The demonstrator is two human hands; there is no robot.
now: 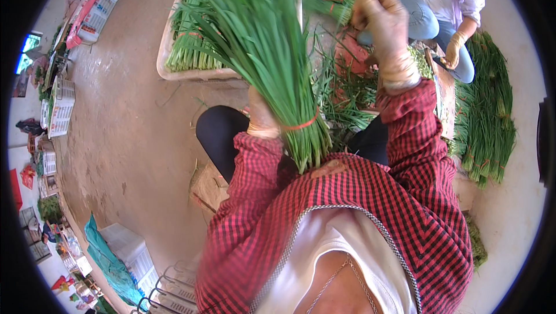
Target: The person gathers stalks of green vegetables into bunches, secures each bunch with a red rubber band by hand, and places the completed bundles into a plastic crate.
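A large bunch of long flat green leaves, which look like garlic chives [278,62], stands before my chest with its cut stems down, a red band [304,122] around it near the stems. My left hand [263,112], in a thin pale glove, is behind the bunch and supports it; its fingers are hidden by the leaves. My right hand [380,21], gloved too and slightly blurred, is raised right of the bunch, apart from it. Its fingers are curled, and I cannot tell whether they hold anything.
Ahead stands a pale plastic tub [197,74] of banded bunches. Loose leaves [347,92] lie between my knees and a seated co-worker [456,23], whose gloved hand rests at the knee. More bunches [486,110] lie along the right wall. A white crate [130,244] stands at lower left.
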